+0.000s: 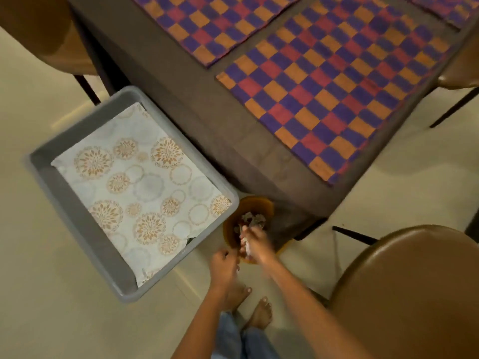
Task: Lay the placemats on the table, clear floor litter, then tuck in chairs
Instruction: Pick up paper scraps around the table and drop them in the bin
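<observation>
Three checked placemats in purple, red and orange lie flat on the dark table [197,104]; the nearest placemat [334,86] reaches the table's front corner. On the floor by that corner stands a small orange bin [255,203] with crumpled paper litter [252,218] inside. My right hand [255,242] is over the bin's near rim, shut on a pale scrap of litter. My left hand [223,265] hovers just left of it, fingers curled; whether it holds anything is hidden by blur.
A grey plastic tub [77,216] lined with a floral-patterned sheet [145,187] sits on the floor at left. A brown chair [414,294] stands pulled out at right, another chair [44,35] at upper left, a third at the right edge. My bare feet are below.
</observation>
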